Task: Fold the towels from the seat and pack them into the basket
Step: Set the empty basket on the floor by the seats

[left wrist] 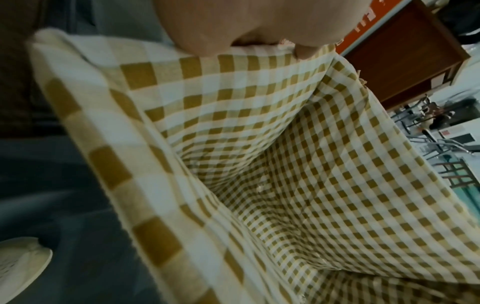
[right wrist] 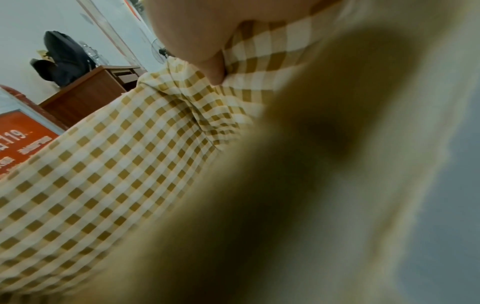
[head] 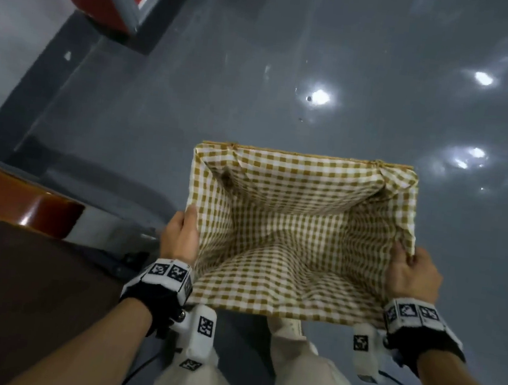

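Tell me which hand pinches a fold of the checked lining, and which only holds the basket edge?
The right hand pinches a fold of the lining. The left hand lies along the basket edge, fingers over the rim.

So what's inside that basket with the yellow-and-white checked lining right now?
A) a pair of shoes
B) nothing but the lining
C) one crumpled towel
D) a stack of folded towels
B: the head view looks straight into the yellow-and-white checked basket, held at its sides by the left hand and right hand, and only bare lining shows.

Head view looks straight down; wrist views close, sharing basket [head: 308,166] lining.
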The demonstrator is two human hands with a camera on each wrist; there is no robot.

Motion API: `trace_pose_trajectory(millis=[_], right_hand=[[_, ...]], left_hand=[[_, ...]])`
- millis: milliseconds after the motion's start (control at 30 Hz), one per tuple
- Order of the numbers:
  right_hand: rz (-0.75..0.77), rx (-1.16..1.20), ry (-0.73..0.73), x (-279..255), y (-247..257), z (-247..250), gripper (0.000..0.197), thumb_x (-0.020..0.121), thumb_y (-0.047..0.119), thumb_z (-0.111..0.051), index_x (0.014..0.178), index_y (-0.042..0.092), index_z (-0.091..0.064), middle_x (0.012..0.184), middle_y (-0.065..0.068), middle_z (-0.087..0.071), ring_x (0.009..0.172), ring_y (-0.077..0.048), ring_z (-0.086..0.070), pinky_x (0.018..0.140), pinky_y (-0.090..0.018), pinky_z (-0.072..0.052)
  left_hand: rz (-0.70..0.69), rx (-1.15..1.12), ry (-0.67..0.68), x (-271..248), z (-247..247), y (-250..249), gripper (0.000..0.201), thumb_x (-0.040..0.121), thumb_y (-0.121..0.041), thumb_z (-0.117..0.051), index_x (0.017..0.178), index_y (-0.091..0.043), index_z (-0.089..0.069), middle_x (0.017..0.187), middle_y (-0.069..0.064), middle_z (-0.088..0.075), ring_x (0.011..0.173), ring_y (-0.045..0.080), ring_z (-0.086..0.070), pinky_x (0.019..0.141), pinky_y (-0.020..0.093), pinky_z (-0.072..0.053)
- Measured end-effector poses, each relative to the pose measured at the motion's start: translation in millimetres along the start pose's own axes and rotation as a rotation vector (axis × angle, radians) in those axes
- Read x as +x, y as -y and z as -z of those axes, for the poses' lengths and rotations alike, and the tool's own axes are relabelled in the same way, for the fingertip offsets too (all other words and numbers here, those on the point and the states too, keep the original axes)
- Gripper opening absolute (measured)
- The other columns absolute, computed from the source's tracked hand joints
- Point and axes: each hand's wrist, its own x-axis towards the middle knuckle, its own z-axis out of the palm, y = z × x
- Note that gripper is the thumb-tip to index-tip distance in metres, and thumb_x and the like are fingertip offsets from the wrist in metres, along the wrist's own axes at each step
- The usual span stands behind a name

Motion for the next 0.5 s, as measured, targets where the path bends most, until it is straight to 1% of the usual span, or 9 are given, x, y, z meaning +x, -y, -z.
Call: trace_pose_trajectory(millis=[67,100,133,200,233,267,300,400,500], right_hand=[[-0.046,0.01,-0.009,-1,-33,-20,0.04,0.095,0.04,-0.045,0.102,0.005,-0.062,0.1,-0.025,-0.063,0.093,-0.043,-0.056,0.08,-0.047,-0.045],[-0.072,0.014,-0.004,0,-52,-34,0.04,0.095,0.04,-0.045,0.102,0.005,-0.061,0.1,-0.024,-0.063,0.093,-0.043,-0.056,0.081,-0.047,-0.045],[-0.093,0.024,-0.003,1,-63,-43,0.04,0.095,0.04,-0.045,0.101,0.005,-0.061,0.1,-0.024,-0.063,0.094,-0.043,-0.056,0.082,-0.047,-0.045],[-0.127,0.057,0.014,9,-91,-69,0.039,0.096,0.04,-0.045,0.099,0.004,-0.06,0.099,-0.024,-0.062,0.094,-0.042,-0.056,0.08,-0.044,-0.044],[-0.139,0.065,0.021,13,-105,-80,0.039,0.096,0.039,-0.045,0.098,0.003,-0.06,0.098,-0.024,-0.062,0.092,-0.041,-0.056,0.077,-0.042,-0.043],[-0.148,0.072,0.028,17,-116,-91,0.038,0.096,0.038,-0.046,0.096,0.002,-0.06,0.096,-0.023,-0.062,0.091,-0.041,-0.056,0.075,-0.04,-0.041],[-0.159,0.086,0.032,20,-127,-101,0.038,0.096,0.036,-0.046,0.094,0.001,-0.059,0.095,-0.023,-0.062,0.089,-0.04,-0.055,0.073,-0.038,-0.04],[-0.156,0.126,0.013,22,-150,-124,0.035,0.096,0.031,-0.048,0.088,-0.002,-0.058,0.091,-0.024,-0.062,0.08,-0.034,-0.052,0.07,-0.034,-0.035],[-0.16,0.169,-0.02,21,-167,-146,0.033,0.096,0.029,-0.05,0.086,-0.002,-0.058,0.087,-0.023,-0.062,0.074,-0.026,-0.044,0.068,-0.032,-0.032]], left_hand=[[-0.006,0.014,0.034,4,-18,22,0.037,0.096,-0.047,-0.039,0.063,-0.031,-0.043,0.068,-0.013,-0.043,0.064,0.006,-0.043,0.077,0.03,-0.034],[-0.004,0.033,0.046,6,-30,36,0.036,0.096,-0.048,-0.039,0.065,-0.03,-0.046,0.07,-0.013,-0.046,0.07,0.01,-0.048,0.079,0.03,-0.034],[0.003,0.05,0.06,11,-36,42,0.033,0.095,-0.048,-0.039,0.072,-0.029,-0.053,0.078,-0.009,-0.053,0.081,0.017,-0.053,0.081,0.03,-0.036],[0.026,0.083,0.084,21,-60,59,0.036,0.095,-0.049,-0.038,0.098,-0.024,-0.063,0.103,0.0,-0.06,0.107,0.026,-0.055,0.089,0.033,-0.038],[0.037,0.103,0.096,27,-71,67,0.037,0.095,-0.049,-0.037,0.1,-0.024,-0.063,0.106,0.001,-0.06,0.112,0.027,-0.053,0.09,0.033,-0.038],[0.039,0.13,0.111,33,-81,75,0.036,0.095,-0.05,-0.037,0.096,-0.025,-0.063,0.104,0.002,-0.061,0.113,0.028,-0.053,0.089,0.032,-0.037],[0.036,0.16,0.124,39,-90,83,0.039,0.095,-0.05,-0.036,0.098,-0.023,-0.064,0.107,0.003,-0.062,0.112,0.027,-0.053,0.089,0.032,-0.036],[0.022,0.257,0.134,52,-109,104,0.053,0.095,-0.052,-0.034,0.127,-0.015,-0.056,0.136,0.008,-0.052,0.118,0.025,-0.049,0.095,0.033,-0.034],[0.008,0.285,0.172,65,-120,124,0.056,0.095,-0.053,-0.034,0.134,-0.016,-0.05,0.143,0.007,-0.045,0.125,0.028,-0.045,0.102,0.037,-0.034]])
